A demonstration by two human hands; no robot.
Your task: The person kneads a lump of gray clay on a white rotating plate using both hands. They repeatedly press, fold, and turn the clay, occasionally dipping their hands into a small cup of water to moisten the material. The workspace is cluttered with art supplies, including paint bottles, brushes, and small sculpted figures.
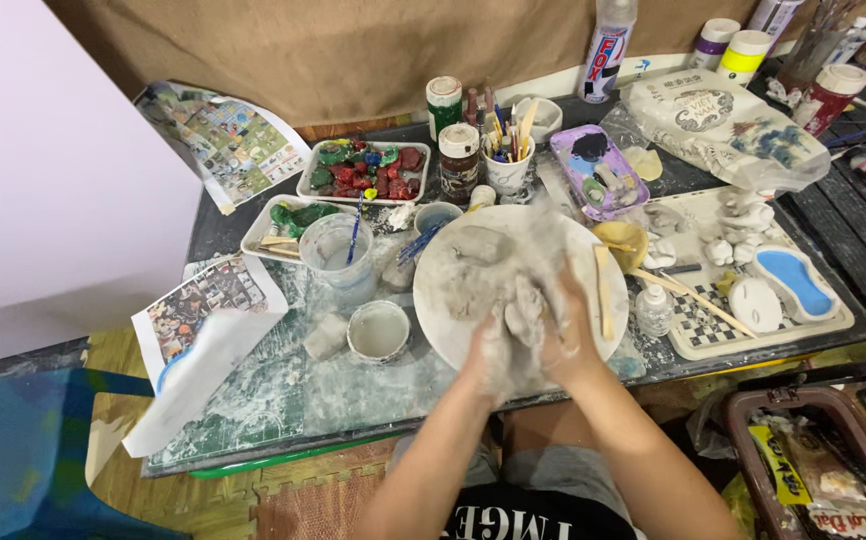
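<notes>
My left hand (494,348) and my right hand (563,325) are pressed together around a lump of grey clay (527,313), both coated in wet clay. They hover over the near edge of a round white board (453,330). A second flat slab of clay (480,245) lies on the far part of that board. A wooden modelling stick (603,290) rests on the board to the right of my hands.
A small white cup (378,331) and a clear water cup with a brush (335,252) stand left of the board. Trays of painted pieces (365,171), a tool-filled mug (509,160), paint jars and a purple palette (598,170) crowd the back. White figurines and a checkered tray (713,330) sit right.
</notes>
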